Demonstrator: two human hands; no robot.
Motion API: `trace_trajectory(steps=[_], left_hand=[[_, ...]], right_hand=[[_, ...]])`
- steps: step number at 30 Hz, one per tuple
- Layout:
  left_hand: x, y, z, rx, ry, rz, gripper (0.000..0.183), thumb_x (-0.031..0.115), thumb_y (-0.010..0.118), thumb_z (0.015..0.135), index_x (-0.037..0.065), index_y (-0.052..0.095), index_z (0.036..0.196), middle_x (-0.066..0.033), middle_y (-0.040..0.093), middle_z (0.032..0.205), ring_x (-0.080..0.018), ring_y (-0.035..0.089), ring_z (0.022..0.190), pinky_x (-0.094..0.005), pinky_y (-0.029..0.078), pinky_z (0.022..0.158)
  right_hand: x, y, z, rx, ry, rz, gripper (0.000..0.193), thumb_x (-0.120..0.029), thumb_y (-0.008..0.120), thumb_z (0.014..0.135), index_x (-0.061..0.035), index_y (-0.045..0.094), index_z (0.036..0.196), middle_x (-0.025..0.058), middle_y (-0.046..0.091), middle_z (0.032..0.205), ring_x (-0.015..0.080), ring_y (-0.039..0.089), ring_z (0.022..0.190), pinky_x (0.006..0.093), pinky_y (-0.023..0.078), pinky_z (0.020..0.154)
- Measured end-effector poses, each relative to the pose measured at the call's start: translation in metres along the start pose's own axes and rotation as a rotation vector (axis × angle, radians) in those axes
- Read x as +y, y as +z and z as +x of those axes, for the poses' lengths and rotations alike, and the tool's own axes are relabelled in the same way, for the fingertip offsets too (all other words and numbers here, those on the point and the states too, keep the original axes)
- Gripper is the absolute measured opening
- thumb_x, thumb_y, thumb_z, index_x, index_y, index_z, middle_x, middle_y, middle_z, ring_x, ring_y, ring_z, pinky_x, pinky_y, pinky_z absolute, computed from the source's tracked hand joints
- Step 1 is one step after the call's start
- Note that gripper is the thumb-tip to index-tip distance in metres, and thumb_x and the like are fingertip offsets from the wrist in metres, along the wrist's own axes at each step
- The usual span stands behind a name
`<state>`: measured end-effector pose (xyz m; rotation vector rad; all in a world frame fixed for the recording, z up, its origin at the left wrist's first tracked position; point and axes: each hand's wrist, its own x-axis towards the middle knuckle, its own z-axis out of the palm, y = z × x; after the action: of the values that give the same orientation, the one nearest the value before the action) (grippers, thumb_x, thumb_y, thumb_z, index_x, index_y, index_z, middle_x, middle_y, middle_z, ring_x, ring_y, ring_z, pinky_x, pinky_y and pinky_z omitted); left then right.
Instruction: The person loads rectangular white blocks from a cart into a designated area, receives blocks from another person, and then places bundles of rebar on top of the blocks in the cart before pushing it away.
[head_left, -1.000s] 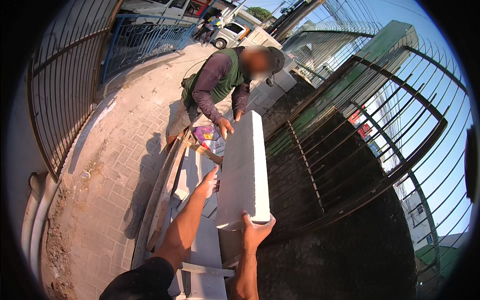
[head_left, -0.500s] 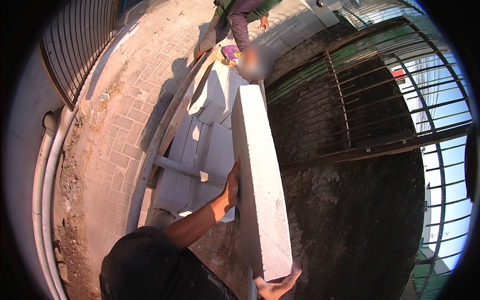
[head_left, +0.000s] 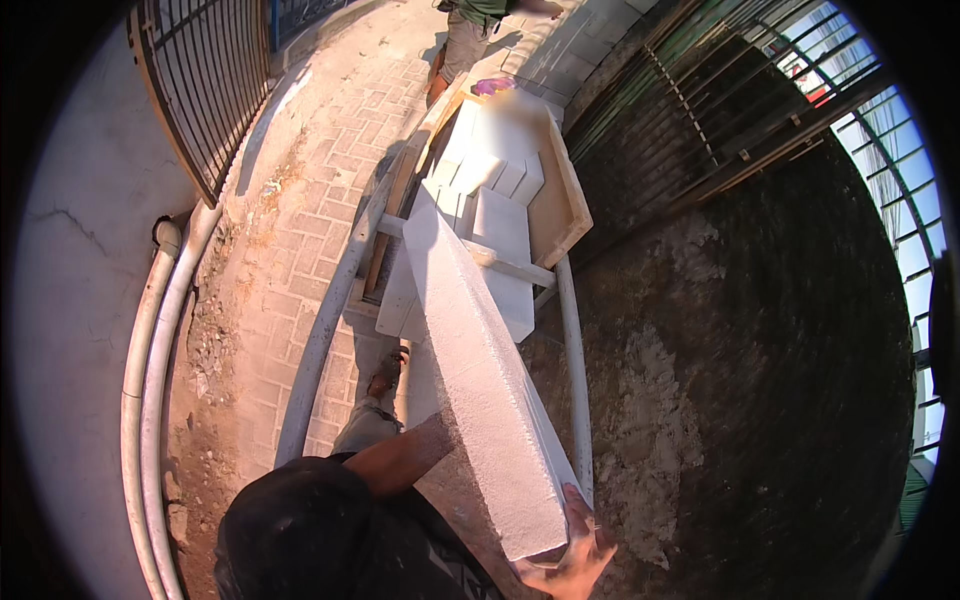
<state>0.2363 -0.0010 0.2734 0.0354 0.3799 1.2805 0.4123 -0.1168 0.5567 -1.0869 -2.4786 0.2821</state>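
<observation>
A long white lightweight concrete block (head_left: 470, 370) is held up in front of me, tilted, its far end over a handcart (head_left: 575, 220) loaded with similar white blocks (head_left: 497, 225). My right hand (head_left: 578, 552) grips the block's near end, fingers wrapped around the lower corner and side. My left forearm (head_left: 405, 458) reaches to the block's left side. The left hand goes beneath the block, and its fingers are hidden there; it supports the block from below.
Pale cart handles (head_left: 330, 340) run along both sides. A person (head_left: 470, 45) stands beyond the cart on the paving (head_left: 310, 225). Pipes (head_left: 155, 330) follow the left wall; a metal fence (head_left: 690, 120) stands on the right. More blocks (head_left: 590, 50) are stacked behind.
The block has swung from nearly upright to leaning left, showing its broad face. My left hand has slid beneath it. The other person has straightened and moved back from the cart.
</observation>
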Motion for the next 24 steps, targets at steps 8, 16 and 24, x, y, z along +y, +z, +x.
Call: trace_trajectory(steps=[8,16,24], left_hand=[[-0.032,-0.095,-0.097,0.245,0.035,-0.084,0.08,0.069,0.043,0.099,0.006,0.047,0.148,-0.0138,0.063,0.132,-0.0272,0.067,0.11,-0.0442,0.053,0.097],[-0.058,-0.217,-0.19,0.542,0.144,-0.309,0.081,0.069,0.044,0.098,0.006,0.045,0.149,-0.0147,0.062,0.134,-0.0279,0.067,0.11,-0.0447,0.053,0.097],[-0.075,-0.266,-0.207,0.648,0.245,-0.463,0.083,0.07,0.045,0.098,0.005,0.043,0.15,-0.0156,0.06,0.135,-0.0286,0.067,0.11,-0.0452,0.054,0.096]], right_hand=[[-0.041,0.055,0.0,-0.021,-0.536,-0.412,0.059,-0.052,0.072,0.081,-0.0062,0.066,0.118,0.0216,0.069,0.119,0.0372,0.072,0.1,0.0411,0.056,0.077],[-0.088,0.148,0.033,-0.089,-0.615,-0.302,0.049,-0.036,0.066,0.084,-0.0127,0.063,0.128,0.0188,0.068,0.115,0.0291,0.066,0.095,0.0387,0.046,0.068],[-0.071,0.244,0.048,-0.179,-0.567,-0.286,0.064,-0.05,0.076,0.074,-0.0109,0.064,0.124,0.0154,0.06,0.12,0.0314,0.059,0.104,0.0509,0.043,0.086]])
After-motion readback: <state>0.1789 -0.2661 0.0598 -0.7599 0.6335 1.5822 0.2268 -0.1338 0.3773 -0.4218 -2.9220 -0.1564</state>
